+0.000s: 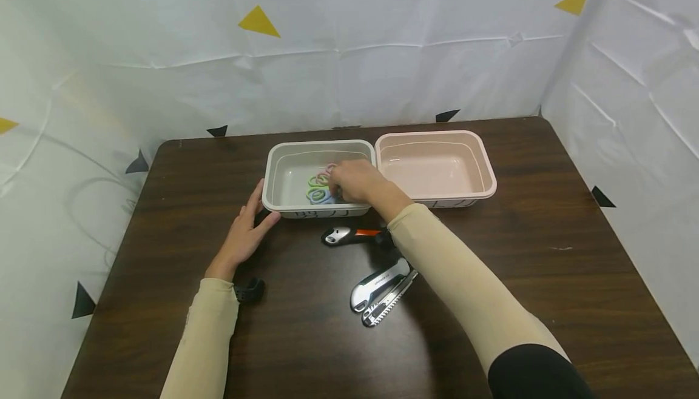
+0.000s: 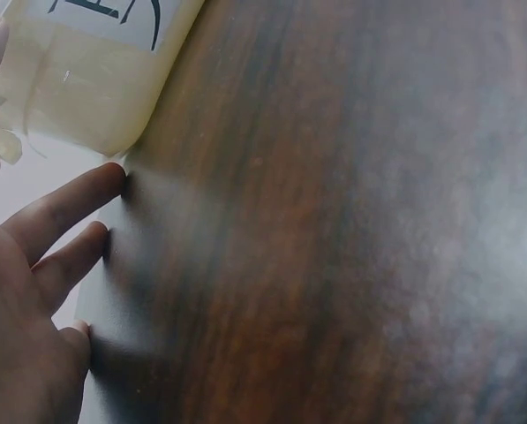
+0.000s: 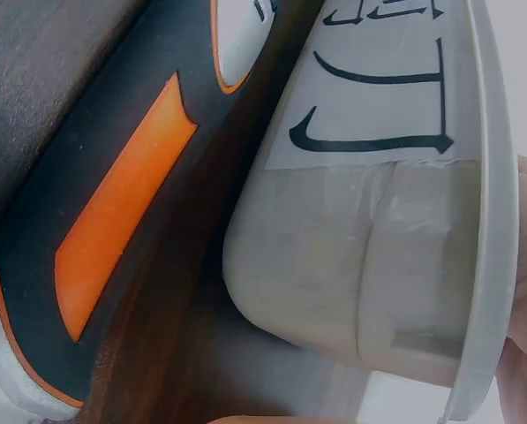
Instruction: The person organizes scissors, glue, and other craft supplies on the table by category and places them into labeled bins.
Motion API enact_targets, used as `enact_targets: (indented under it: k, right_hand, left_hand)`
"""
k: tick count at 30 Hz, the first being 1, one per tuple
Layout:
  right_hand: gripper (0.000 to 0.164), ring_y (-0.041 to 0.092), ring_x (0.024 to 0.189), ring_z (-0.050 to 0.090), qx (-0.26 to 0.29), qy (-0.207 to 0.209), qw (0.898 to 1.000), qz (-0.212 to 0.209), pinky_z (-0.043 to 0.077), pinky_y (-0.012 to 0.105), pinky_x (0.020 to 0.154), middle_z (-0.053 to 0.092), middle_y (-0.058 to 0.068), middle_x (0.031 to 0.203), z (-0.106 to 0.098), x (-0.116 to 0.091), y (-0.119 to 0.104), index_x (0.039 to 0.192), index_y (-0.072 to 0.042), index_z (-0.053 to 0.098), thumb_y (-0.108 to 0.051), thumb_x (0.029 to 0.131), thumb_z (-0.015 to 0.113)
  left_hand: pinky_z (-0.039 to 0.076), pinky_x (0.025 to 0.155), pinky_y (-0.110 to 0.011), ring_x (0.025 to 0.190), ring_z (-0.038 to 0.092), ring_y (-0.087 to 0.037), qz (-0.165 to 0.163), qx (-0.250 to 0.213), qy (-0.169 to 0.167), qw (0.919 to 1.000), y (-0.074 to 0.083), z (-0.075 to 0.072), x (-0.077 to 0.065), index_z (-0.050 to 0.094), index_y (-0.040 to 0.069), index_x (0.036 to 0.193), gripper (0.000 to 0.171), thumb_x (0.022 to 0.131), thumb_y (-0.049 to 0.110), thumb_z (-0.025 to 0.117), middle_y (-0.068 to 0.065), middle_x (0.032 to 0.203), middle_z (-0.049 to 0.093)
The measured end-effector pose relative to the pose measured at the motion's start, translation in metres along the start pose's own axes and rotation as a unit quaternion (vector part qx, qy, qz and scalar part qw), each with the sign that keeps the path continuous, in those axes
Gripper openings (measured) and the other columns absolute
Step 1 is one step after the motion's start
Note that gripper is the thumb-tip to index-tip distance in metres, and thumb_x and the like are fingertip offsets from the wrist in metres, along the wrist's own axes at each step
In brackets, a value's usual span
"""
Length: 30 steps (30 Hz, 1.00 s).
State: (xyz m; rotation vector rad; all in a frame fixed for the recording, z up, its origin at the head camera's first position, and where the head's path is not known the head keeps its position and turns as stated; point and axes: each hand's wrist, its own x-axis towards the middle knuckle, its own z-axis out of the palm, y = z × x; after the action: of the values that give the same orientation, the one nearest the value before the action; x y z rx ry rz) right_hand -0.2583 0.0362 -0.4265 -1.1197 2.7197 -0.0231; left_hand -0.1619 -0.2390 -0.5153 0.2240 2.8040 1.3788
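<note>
A grey plastic bin [image 1: 284,205] holds several pairs of scissors [image 1: 320,195] with blue, green and pink handles. My right hand [image 1: 357,181] reaches over its front right rim, down among the scissors. The fingers bend downward there, and their tips are hidden, so any grip on a handle does not show. At the bin's left front corner, my left hand [image 1: 244,235] touches the rim with spread fingers; the thumb lies along the front. Just below the bin lies a black and orange utility knife [image 3: 126,208], partly covered by the right forearm in the head view.
A pink bin [image 1: 437,196] stands right beside the grey one, with nothing seen inside. Two silver box cutters [image 1: 382,284] lie together on the dark wooden table [image 1: 306,338], left of the right forearm. White sheeting [image 1: 349,83] hangs behind the table.
</note>
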Motion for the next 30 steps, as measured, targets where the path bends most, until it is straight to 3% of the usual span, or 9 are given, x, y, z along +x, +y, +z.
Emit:
enact_targets:
  k: [13,18,25,30]
  right_hand:
    - [0.035,0.017,0.097,0.059,0.013,-0.01,1.0,0.012,0.049,0.038,0.081,0.068,-0.004,0.101,0.0017,0.0006,0.0014,0.094,-0.027,0.077,0.0,0.077,0.064]
    - [0.035,0.018,0.096,0.059,0.013,-0.009,1.0,0.013,0.049,0.038,0.08,0.068,-0.004,0.1,-0.0005,-0.0009,0.0004,0.094,-0.027,0.077,0.0,0.076,0.064]
    - [0.037,0.018,0.096,0.059,0.007,-0.001,1.0,0.011,0.049,0.039,0.08,0.069,-0.003,0.103,-0.0034,-0.001,-0.0025,0.098,-0.029,0.077,-0.002,0.077,0.064]
    - [0.039,0.019,0.096,0.059,0.013,0.002,1.0,0.008,0.049,0.039,0.08,0.068,-0.002,0.104,-0.0043,-0.004,-0.0024,0.102,-0.028,0.076,-0.002,0.076,0.064]
  left_hand:
    - [0.006,0.112,-0.061,0.137,0.037,-0.027,0.0,0.0,0.002,1.0,0.0003,0.0005,-0.0007,0.009,0.047,0.151,0.075,0.093,0.047,0.057,-0.008,0.146,0.044]
    - [0.005,0.112,-0.061,0.138,0.036,-0.028,0.005,0.002,0.003,1.0,-0.0004,0.0002,-0.0002,0.01,0.041,0.153,0.076,0.094,0.045,0.057,-0.008,0.146,0.043]
    - [0.005,0.112,-0.06,0.136,0.038,-0.026,0.005,0.001,0.003,1.0,0.0017,-0.0008,-0.0004,0.008,0.046,0.151,0.075,0.094,0.045,0.057,-0.008,0.147,0.043]
    - [0.005,0.112,-0.06,0.136,0.039,-0.026,0.01,0.002,0.004,0.9999,0.001,0.0001,-0.0006,0.009,0.041,0.153,0.076,0.094,0.044,0.057,-0.008,0.147,0.042]
